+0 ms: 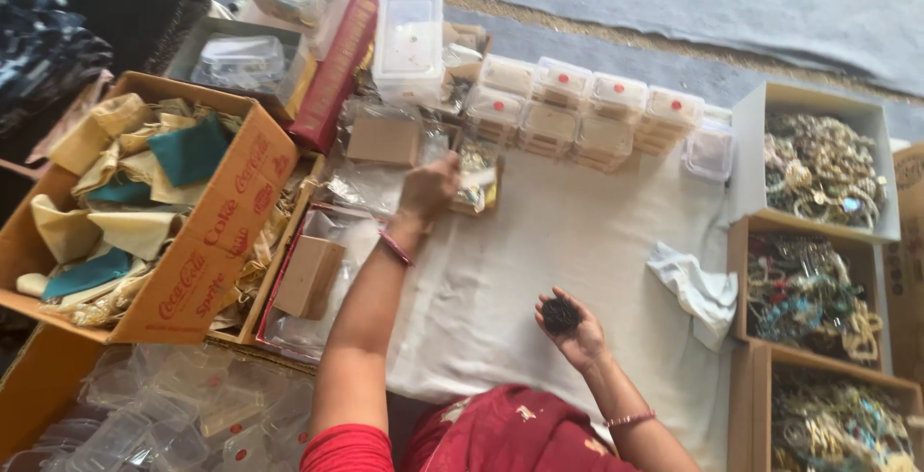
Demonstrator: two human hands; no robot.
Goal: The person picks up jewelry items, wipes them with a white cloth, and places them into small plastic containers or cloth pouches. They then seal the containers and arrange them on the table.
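Observation:
My left hand [428, 188] reaches forward over the white cloth [568, 251] and rests its fingers on a clear packet of gold-coloured jewellery [476, 178] beside a small brown card box [385, 137]. My right hand [570, 330] is held palm up close to my body, cupping a small round black piece [559, 314]. Both wrists wear thin bangles.
Stacks of small clear lidded boxes [577, 111] line the cloth's far edge. Three cardboard boxes of mixed jewellery [818, 169] stand at the right. A carton of folded cloths [125, 193] sits left, with empty clear boxes [183, 414] below. A crumpled white rag [698, 289] lies on the cloth.

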